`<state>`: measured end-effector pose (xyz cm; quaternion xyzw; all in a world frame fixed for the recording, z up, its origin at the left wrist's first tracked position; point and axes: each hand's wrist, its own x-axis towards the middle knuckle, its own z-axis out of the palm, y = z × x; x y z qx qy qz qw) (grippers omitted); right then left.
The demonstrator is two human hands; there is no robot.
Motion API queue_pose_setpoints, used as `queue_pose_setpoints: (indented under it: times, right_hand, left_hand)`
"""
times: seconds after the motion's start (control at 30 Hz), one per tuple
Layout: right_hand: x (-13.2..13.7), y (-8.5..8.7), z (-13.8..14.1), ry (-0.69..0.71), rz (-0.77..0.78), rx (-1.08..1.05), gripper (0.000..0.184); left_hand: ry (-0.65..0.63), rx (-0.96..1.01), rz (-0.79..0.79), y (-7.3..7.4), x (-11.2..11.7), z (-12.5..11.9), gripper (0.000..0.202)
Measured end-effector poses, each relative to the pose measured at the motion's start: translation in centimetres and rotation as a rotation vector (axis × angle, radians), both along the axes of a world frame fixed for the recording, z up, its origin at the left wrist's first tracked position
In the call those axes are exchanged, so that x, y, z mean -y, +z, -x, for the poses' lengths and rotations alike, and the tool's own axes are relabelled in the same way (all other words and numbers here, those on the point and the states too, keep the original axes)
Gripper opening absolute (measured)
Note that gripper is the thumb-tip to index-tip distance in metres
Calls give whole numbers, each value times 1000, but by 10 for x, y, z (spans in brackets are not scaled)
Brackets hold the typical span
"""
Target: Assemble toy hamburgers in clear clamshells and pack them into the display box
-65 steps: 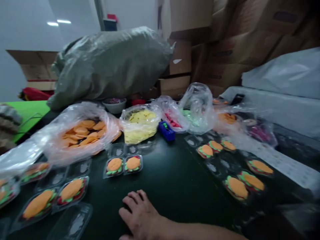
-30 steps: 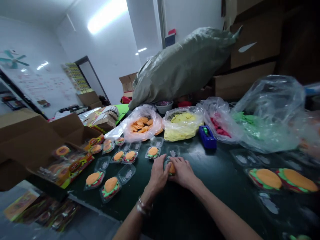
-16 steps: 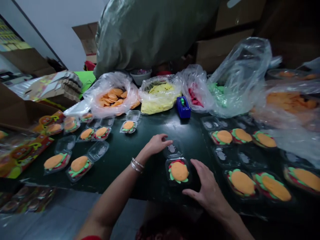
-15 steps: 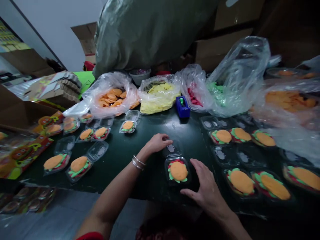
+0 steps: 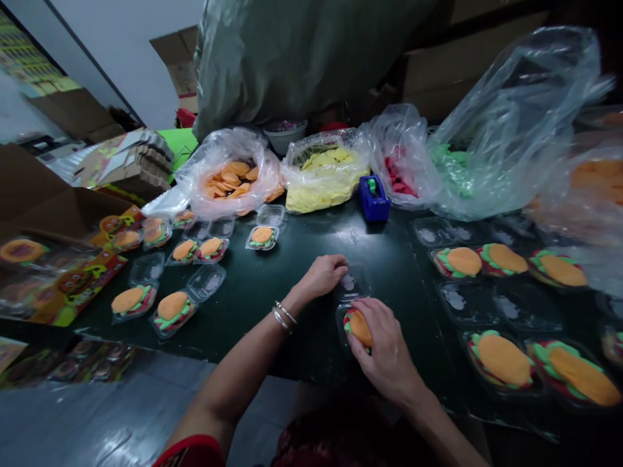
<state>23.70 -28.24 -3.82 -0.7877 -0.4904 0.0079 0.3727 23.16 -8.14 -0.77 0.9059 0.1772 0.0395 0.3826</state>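
Observation:
A toy burger (image 5: pixel 359 327) with an orange bun, green frill and red layer sits in the base of an open clear plastic clamshell box, straight in front of me. The box's transparent lid (image 5: pixel 359 283) lies folded back behind it. My left hand (image 5: pixel 327 277), with two silver bangles at its wrist, has its fingers bent together at the lid's left edge. My right hand (image 5: pixel 382 340) curves over the burger from the right, thumb in front and fingers behind. Its palm hides the burger's right half.
Several open boxes with burgers (image 5: pixel 503 359) stand right, others (image 5: pixel 172 308) left. Behind are plastic bags of orange (image 5: pixel 233 178), yellow (image 5: pixel 326 185), red (image 5: pixel 400 175) and green pieces (image 5: pixel 452 162), plus a blue tape dispenser (image 5: pixel 374 200). Printed cartons (image 5: pixel 90 285) stand far left.
My right hand has moved from beside the box onto the burger, closing around it. The left hand's fingers have drawn together at the lid. The view has shifted slightly.

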Motion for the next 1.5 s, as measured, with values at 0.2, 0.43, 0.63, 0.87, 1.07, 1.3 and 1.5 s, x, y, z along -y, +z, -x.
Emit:
queue_pose_setpoints:
  times: [0.2,0.43,0.63,0.87,1.07,1.3,1.5]
  right_hand:
    - [-4,6,1,15,36,11,24]
    - [45,9,-29,28,8,-184,51]
    - [41,4,-32,26,3,-192,49]
    - [30,6,-28,6,14,-184,53]
    - [30,-2,-22,-66,-28,-134,58]
    - [44,-16,-19,-73,-56,-188,81]
    - [41,-22,-18,-143,-77,-211,92]
  left_hand:
    - [-29,81,17,0,5,0,22]
    - [-75,118,46,1,1,-3,20]
    - [-67,100,77,5,6,-3,20]
    - [-74,133,-13,13,10,-1,22]
    - [-91,144,-52,16,16,0,23]
    - [-104,332,-125,23,36,22,28]
    - [-188,387,-195,14,73,64,39]
